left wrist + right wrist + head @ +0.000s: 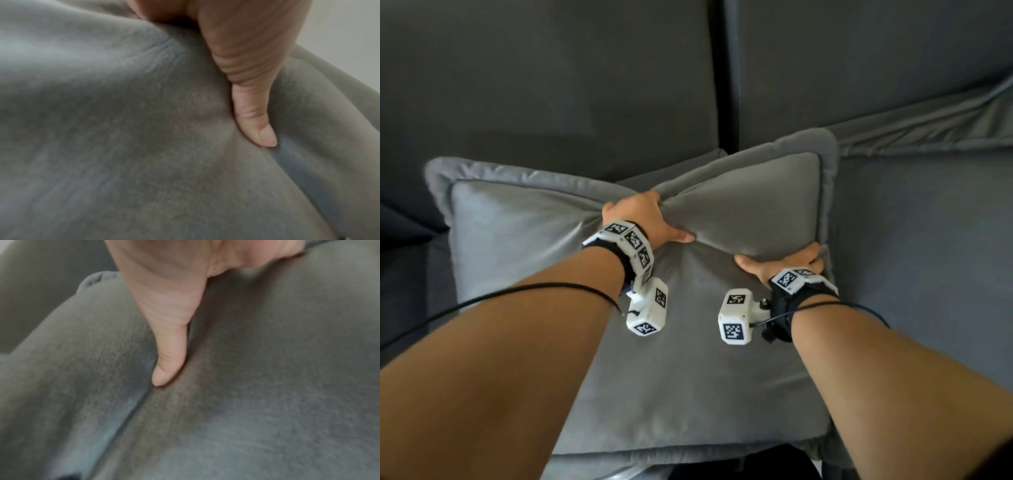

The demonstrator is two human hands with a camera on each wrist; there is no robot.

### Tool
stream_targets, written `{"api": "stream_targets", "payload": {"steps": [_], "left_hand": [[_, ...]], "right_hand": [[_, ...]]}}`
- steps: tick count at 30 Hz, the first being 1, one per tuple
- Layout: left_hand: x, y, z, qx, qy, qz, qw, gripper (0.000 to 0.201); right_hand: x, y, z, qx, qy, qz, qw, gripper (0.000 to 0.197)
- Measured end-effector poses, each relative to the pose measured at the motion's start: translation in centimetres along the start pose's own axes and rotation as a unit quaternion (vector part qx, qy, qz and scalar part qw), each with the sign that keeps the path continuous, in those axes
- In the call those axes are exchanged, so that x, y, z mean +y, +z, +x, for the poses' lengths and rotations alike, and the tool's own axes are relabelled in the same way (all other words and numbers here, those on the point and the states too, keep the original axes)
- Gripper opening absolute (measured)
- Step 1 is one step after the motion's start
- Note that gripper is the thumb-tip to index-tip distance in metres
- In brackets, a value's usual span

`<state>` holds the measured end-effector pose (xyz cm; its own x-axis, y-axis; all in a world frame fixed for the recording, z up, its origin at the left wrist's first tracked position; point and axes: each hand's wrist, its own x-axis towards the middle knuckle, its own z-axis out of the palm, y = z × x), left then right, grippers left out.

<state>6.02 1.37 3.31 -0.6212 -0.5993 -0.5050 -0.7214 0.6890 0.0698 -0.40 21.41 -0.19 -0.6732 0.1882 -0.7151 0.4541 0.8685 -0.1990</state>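
A large grey velvet cushion [688, 359] with a flat flange border fills the middle of the head view, tilted towards me. My left hand [654, 219] grips its pinched-in top edge, fingers curled over the back and hidden, thumb [252, 113] pressed into the front fabric [123, 129]. At the cushion's right edge, my right hand [780, 263] holds on the same way, its thumb [170, 353] lying along a crease in the velvet [267, 369]. A fold runs between the two hands.
Behind the cushion stands a dark grey sofa, with two back cushions [551, 85] split by a dark gap [724, 68]. The sofa seat [928, 257] extends to the right, with a rumpled fabric edge [928, 133] along its back. Black cables run over both forearms.
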Motion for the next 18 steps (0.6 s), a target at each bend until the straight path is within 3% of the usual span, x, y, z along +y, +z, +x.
{"api": "stream_targets", "payload": {"steps": [5, 9, 14, 18], "left_hand": [[-2.2, -4.4, -4.6, 0.021, -0.021, -0.028, 0.999, 0.084], [-3.8, -9.1, -6.8, 0.059, -0.034, -0.049, 0.996, 0.075], [-4.8, -16.7, -7.3, 0.184, -0.02, -0.043, 0.982, 0.064], [-4.7, -21.6, -5.9, 0.297, -0.002, -0.033, 0.954, 0.055]], "right_hand": [[-1.6, -2.7, -4.4, -0.033, -0.022, 0.029, 0.999, 0.145], [-4.7, -4.0, -7.8, -0.007, -0.087, 0.096, 0.992, 0.141], [-11.5, -6.7, -10.7, 0.007, -0.184, 0.183, 0.966, 0.139], [-17.0, -8.1, -10.5, -0.005, -0.255, 0.3, 0.919, 0.164]]}}
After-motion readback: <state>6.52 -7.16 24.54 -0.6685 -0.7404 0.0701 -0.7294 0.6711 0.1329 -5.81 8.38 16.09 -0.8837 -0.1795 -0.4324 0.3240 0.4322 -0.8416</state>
